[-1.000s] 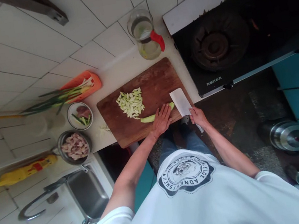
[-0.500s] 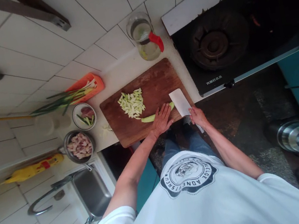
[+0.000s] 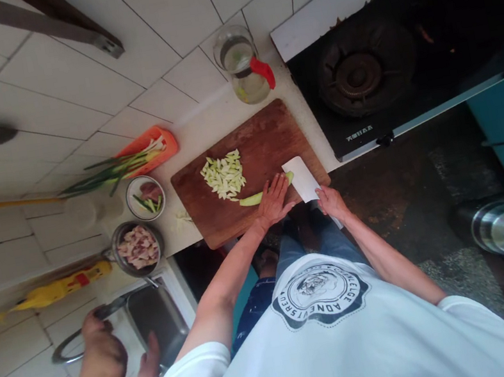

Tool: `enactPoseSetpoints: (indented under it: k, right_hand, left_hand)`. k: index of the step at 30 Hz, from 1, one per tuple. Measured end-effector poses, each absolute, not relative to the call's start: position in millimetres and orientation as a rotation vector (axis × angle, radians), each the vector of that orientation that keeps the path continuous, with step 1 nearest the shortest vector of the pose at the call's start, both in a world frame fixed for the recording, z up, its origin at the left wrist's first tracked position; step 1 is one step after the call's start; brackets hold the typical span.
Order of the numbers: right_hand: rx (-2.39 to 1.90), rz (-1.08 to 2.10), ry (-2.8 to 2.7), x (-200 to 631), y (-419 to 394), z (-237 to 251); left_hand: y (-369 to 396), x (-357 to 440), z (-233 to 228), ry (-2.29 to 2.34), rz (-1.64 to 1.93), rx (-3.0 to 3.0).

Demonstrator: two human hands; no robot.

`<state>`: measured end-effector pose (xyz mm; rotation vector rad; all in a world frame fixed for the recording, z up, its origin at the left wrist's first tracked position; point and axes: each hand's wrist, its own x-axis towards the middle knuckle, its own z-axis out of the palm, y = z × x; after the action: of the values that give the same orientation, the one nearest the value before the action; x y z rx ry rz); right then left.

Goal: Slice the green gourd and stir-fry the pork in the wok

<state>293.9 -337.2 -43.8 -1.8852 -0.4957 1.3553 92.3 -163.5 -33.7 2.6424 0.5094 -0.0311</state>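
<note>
My left hand (image 3: pixel 274 201) presses flat on a long pale green vegetable stalk (image 3: pixel 254 198) lying on the brown wooden cutting board (image 3: pixel 272 136). My right hand (image 3: pixel 331 200) grips the handle of a broad cleaver (image 3: pixel 301 178), whose blade stands at the stalk's right end. A pile of cut green pieces (image 3: pixel 224 175) lies on the board to the left of my left hand.
A glass jug with a red spout (image 3: pixel 246 69) stands behind the board, a gas stove (image 3: pixel 361 75) to the right. An orange tray of green onions (image 3: pixel 138 153), a small bowl (image 3: pixel 145 197) and a meat bowl (image 3: pixel 138 247) sit left. Another person's hands (image 3: pixel 107 350) reach over the sink (image 3: pixel 155 319).
Another person's arm and hands have come into view at the lower left by the sink. The cleaver has closed in on the stalk's end. My left hand stays on the stalk.
</note>
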Motion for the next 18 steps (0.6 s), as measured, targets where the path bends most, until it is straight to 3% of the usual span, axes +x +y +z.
enactPoseSetpoints:
  k: [18]
  right_hand:
    - [-1.809, 1.363, -0.352, 248.2, -341.3, -44.4]
  left_hand:
    - [-160.2, 92.6, -25.1, 0.505, -0.015, 2.591]
